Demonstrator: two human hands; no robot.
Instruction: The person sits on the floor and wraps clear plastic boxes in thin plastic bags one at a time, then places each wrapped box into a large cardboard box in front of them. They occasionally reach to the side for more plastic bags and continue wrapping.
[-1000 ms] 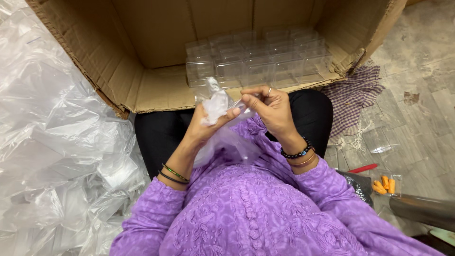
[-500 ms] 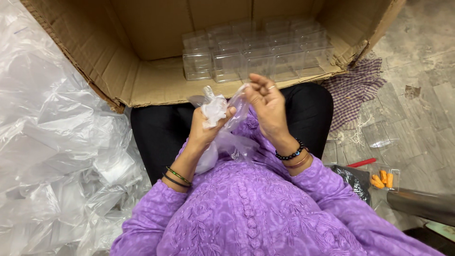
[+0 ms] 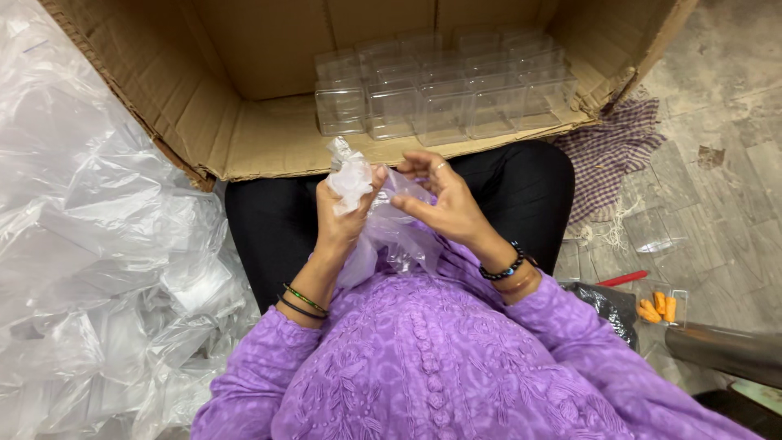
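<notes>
Clear plastic bag [image 3: 383,232] is now held lower, over the lap; left hand [image 3: 346,216] fingers are clamped on its bunched top. Right hand [image 3: 444,204] fingers are pinched on the film, spreading it apart. Clear boxes [image 3: 444,98] are left untouched in the cardboard carton [image 3: 244,98].

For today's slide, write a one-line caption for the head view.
Both hands, left hand and right hand, hold a crumpled clear plastic bag before a cardboard box of clear containers.
</notes>
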